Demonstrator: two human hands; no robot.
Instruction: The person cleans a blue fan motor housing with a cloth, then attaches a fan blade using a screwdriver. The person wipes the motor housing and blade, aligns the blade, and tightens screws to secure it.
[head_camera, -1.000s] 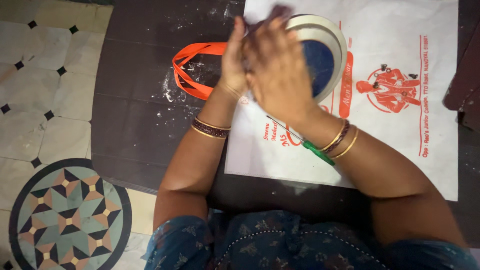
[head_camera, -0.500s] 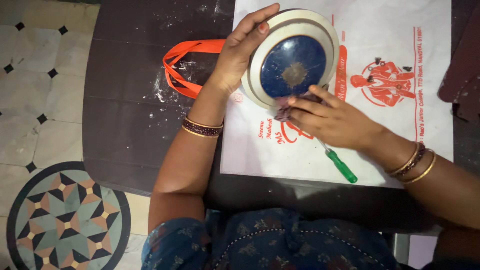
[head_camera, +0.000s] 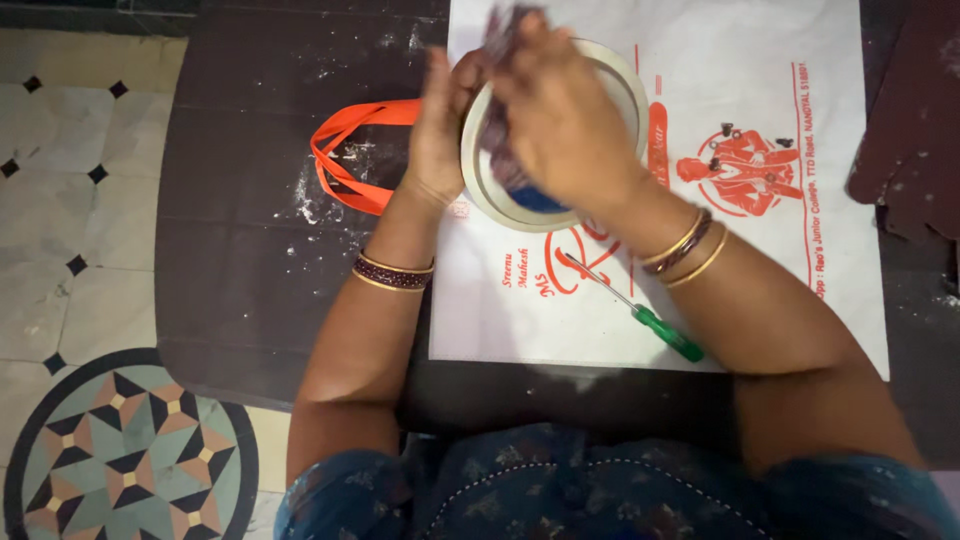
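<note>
Head view: my left hand (head_camera: 437, 135) grips the edge of a round white-rimmed disc (head_camera: 610, 75) with a blue middle, tilted up over a white cloth bag (head_camera: 800, 260), while my right hand (head_camera: 560, 115) closes on a dark rag (head_camera: 505, 25) pressed against its face. It looks rigid and smooth, likely slippery, so best held by the rim (a green-handled screwdriver (head_camera: 640, 312) lies near). Red print and a red figure mark the bag, and its orange handles (head_camera: 350, 150) trail left across the dark table (head_camera: 250, 270).

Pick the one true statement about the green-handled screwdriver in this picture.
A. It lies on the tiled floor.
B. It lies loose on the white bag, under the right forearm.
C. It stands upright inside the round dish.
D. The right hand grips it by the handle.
B: the screwdriver lies flat on the white bag, untouched, while the right hand presses a cloth into the round dish steadied by the left hand.
</note>
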